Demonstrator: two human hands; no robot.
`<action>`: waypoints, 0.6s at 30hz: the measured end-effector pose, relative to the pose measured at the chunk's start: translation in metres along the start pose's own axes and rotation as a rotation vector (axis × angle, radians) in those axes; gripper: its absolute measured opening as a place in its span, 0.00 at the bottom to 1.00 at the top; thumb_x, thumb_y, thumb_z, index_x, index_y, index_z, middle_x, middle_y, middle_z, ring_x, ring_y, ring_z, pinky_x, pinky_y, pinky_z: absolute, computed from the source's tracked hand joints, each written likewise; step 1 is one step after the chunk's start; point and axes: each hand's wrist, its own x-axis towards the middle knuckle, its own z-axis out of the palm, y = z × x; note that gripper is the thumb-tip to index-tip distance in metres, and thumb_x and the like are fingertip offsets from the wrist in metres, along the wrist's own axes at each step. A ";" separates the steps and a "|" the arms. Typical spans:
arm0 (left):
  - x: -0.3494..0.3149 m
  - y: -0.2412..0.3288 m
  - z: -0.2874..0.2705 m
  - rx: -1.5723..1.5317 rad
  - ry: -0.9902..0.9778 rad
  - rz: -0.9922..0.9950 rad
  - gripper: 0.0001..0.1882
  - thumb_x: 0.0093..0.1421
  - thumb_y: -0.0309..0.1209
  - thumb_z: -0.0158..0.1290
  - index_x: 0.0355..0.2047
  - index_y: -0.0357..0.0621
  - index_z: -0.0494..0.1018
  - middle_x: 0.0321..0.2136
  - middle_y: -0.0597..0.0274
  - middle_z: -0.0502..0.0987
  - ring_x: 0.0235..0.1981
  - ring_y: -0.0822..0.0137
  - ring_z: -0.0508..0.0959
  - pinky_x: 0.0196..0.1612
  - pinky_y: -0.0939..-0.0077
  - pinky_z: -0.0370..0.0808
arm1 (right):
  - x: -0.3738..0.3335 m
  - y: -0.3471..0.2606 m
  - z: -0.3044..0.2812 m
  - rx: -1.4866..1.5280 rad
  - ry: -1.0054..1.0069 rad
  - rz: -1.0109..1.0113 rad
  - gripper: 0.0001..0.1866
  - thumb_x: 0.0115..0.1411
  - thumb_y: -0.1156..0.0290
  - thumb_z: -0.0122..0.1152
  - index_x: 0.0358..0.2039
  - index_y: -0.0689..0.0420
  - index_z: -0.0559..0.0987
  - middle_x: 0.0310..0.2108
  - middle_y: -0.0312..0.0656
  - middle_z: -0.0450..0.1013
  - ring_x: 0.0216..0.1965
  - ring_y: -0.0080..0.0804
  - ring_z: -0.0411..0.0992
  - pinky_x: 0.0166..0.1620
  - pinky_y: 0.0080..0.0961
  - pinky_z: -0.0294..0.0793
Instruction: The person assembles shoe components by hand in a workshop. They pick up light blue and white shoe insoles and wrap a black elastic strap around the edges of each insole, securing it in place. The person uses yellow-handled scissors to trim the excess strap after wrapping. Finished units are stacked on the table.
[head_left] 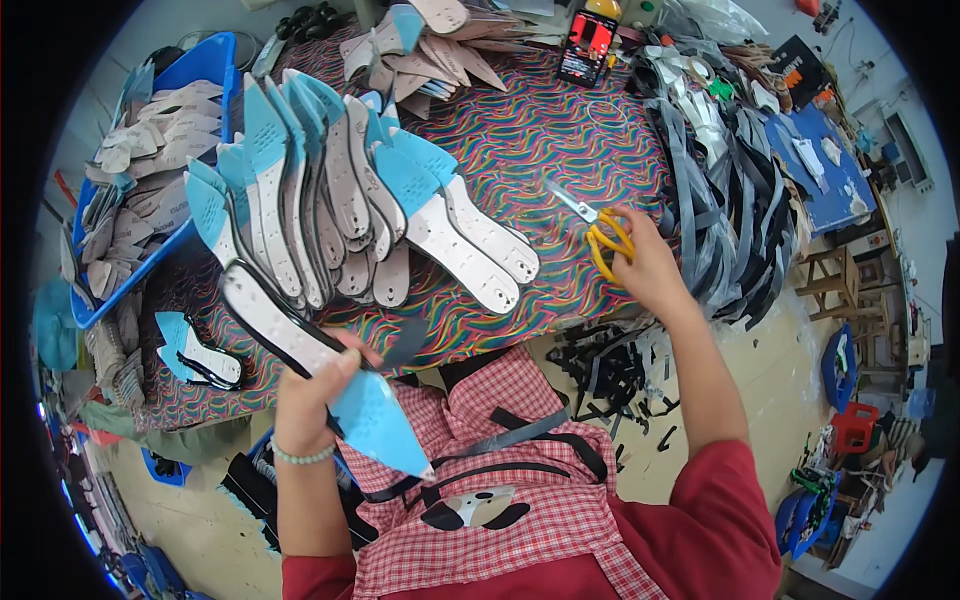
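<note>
My left hand point(312, 400) grips a shoe insole point(282, 325) around its middle, held tilted in front of the table. The insole has a pale sole with black edging and a light blue pointed end that hangs down over my checked apron. A dark strip point(406, 342) shows beside my left fingers; whether it is joined to the insole I cannot tell. Yellow-handled scissors point(598, 254) are in my right hand point(648, 262), over the table's right part. Their blades point to the far left, away from the insole. Rows of similar insoles point(268, 130) lie overlapping beyond my left hand.
A blue basket point(213, 68) of insole pieces stands at the left. More pieces point(440, 60) and a propped phone point(587, 46) are at the back. Black and grey strips point(715, 200) hang over the table's right edge. Black scraps point(605, 372) litter the floor; a strip point(510, 433) crosses my apron.
</note>
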 end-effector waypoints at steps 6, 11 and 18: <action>0.004 0.014 -0.007 -0.115 0.030 -0.091 0.14 0.59 0.34 0.52 0.42 0.37 0.72 0.32 0.55 0.78 0.30 0.69 0.77 0.33 0.76 0.76 | -0.080 -0.115 0.037 0.503 -0.508 -0.113 0.46 0.42 0.65 0.76 0.61 0.53 0.61 0.37 0.38 0.67 0.35 0.26 0.68 0.38 0.26 0.70; 0.007 0.000 -0.007 -0.171 -0.108 -0.098 0.17 0.59 0.36 0.54 0.44 0.38 0.74 0.37 0.60 0.76 0.34 0.74 0.75 0.35 0.80 0.73 | -0.090 -0.141 0.079 0.453 -0.546 -0.225 0.48 0.42 0.52 0.73 0.62 0.50 0.60 0.34 0.43 0.63 0.33 0.40 0.67 0.36 0.33 0.68; 0.002 0.009 0.005 -0.244 -0.100 -0.187 0.15 0.59 0.36 0.54 0.41 0.38 0.74 0.32 0.61 0.78 0.30 0.72 0.77 0.33 0.79 0.75 | -0.078 -0.143 0.078 0.418 -0.375 -0.370 0.43 0.39 0.54 0.75 0.55 0.53 0.68 0.31 0.44 0.68 0.31 0.40 0.70 0.36 0.32 0.70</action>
